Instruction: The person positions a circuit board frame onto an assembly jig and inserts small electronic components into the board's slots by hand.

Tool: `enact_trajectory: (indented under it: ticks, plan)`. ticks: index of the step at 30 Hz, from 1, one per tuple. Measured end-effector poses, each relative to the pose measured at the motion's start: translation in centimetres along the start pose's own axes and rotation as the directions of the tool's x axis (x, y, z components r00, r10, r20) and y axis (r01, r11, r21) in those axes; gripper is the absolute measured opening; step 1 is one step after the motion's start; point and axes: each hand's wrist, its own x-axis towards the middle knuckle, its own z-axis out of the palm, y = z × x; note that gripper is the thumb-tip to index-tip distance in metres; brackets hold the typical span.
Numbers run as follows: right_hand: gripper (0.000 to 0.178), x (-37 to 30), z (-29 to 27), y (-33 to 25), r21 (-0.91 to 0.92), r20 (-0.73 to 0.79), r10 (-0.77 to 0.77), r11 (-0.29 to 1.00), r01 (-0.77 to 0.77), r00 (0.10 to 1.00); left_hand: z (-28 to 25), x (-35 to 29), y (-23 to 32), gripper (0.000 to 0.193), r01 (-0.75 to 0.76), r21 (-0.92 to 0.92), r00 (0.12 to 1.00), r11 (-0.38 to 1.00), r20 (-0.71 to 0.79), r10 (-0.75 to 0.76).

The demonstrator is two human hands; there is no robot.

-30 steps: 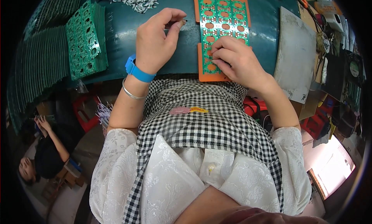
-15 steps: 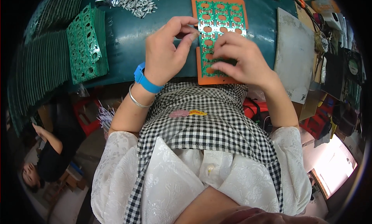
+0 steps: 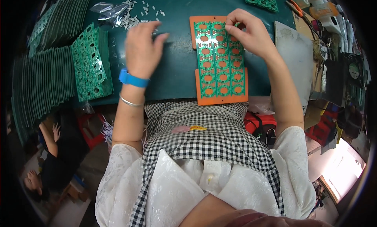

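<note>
from my end of the feed, i see the right hand (image 3: 251, 34) at the far end of a green circuit-board panel (image 3: 215, 64), thumb and forefinger drawn close together over its upper rows; i cannot tell whether they grip a small piece or meet around nothing. the left hand (image 3: 143, 50) is blurred but loose, its thumb spread away from the fingers, fingertips at the near edge of a scatter of small white pieces (image 3: 131, 20). a blue wristband (image 3: 133, 80) and a silver bangle (image 3: 131, 102) circle that arm. the panel lies flat on an orange holder (image 3: 235, 100), which shows past its ends and through its oval cutouts, and the holder sits at the near edge of the dark green bench top (image 3: 172, 77), in front of a checked apron (image 3: 212, 144). beyond the white pieces i make out a clear plastic bag (image 3: 112, 14); to the left, a leaning stack of panels (image 3: 84, 62) stands beside a long row of upright boards (image 3: 43, 81). right of the holder lies a grey sheet (image 3: 292, 62), and farther up, more green panels (image 3: 263, 0). at lower left i see another person (image 3: 63, 156) in a dark top.
</note>
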Motion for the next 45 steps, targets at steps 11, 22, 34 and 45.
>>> enact_trajectory:
  ticks: [11, 22, 34, 45]
  plan:
    - [0.01, 2.3, 0.8, 2.2, -0.131, 0.053, -0.068, 0.989, 0.074, 0.996, 1.4, 0.3, -1.9, 0.01, 0.191, 0.09, 0.97, 0.978, 0.134, -0.201]
    - [0.01, 1.7, 0.6, 2.5, -0.146, 0.054, -0.114, 0.982, 0.121, 0.992, -0.1, 0.4, 2.1, 0.012, 0.341, -0.296, 0.938, 0.892, 0.166, -0.304]
    - [0.011, 1.8, 0.6, 2.3, -0.183, 0.067, -0.121, 0.974, 0.131, 0.99, 0.4, 0.5, 5.8, 0.012, 0.257, -0.544, 0.965, 0.799, 0.187, -0.184]
    - [0.01, 2.4, 0.9, 0.5, -0.252, 0.083, -0.174, 0.949, 0.189, 0.981, 0.3, 0.1, 7.3, 0.01, 0.405, -0.652, 0.911, 0.64, 0.349, -0.221]
